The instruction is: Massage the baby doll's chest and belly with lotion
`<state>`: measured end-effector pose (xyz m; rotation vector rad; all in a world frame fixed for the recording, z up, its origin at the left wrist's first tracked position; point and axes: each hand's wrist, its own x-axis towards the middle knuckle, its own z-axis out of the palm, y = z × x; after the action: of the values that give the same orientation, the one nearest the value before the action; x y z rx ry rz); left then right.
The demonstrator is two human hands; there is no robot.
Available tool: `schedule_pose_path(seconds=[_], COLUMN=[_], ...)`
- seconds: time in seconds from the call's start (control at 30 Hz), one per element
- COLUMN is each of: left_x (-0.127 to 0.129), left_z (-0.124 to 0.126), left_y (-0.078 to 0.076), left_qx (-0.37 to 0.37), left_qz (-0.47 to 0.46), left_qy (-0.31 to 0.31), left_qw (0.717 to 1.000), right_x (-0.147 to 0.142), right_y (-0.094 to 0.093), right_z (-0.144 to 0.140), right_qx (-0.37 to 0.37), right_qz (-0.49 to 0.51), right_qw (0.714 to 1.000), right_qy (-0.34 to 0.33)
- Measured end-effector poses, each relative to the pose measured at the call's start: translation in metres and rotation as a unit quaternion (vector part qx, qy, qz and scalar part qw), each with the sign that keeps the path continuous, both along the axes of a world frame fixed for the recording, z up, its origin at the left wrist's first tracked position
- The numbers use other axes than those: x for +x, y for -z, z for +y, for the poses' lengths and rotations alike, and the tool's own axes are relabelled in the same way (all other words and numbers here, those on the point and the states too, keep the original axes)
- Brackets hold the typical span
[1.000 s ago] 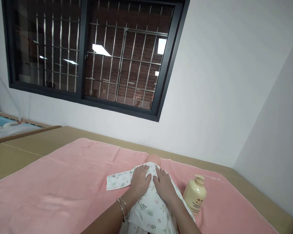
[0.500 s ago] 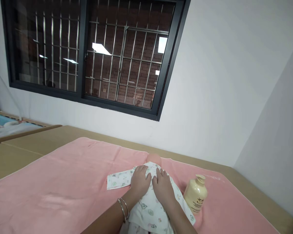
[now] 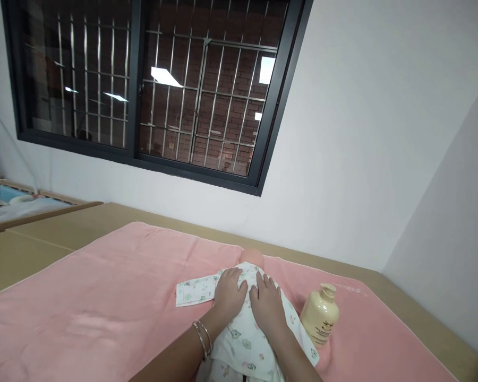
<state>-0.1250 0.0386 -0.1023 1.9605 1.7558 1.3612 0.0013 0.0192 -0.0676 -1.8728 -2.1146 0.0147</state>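
Observation:
A baby doll [image 3: 252, 256] in a white printed garment [image 3: 242, 339] lies on a pink towel [image 3: 103, 297]. Only the top of its head shows beyond my hands. My left hand [image 3: 228, 294], with bangles on the wrist, rests flat on the doll's upper body, fingers spread. My right hand [image 3: 266, 306] lies flat beside it on the same garment. One sleeve [image 3: 193, 290] of the garment stretches out to the left on the towel. Neither hand grips anything.
A cream pump bottle [image 3: 321, 315] stands upright on the towel just right of the doll. The towel covers a tan table [image 3: 43, 233] against a white wall. A barred dark window [image 3: 151, 85] is above. A wooden crib edge [image 3: 19, 204] is at far left.
Both hands stay flat on the doll's upper body; my right hand has slid slightly toward me. The view has shifted a little.

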Motion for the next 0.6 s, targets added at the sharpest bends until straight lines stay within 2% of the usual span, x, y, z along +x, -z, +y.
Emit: schedule_pose_path(seconds=[0.6], left_x=[0.0007], left_z=[0.0015], left_y=[0.0028], left_qx=[0.016], left_qz=[-0.013], left_qy=[-0.004], left_qw=[1.0], right_x=[0.0018], right_y=[0.0019], right_z=[0.0014], right_qx=[0.009], right_qz=[0.008], right_qw=[1.0], right_qy=[-0.005])
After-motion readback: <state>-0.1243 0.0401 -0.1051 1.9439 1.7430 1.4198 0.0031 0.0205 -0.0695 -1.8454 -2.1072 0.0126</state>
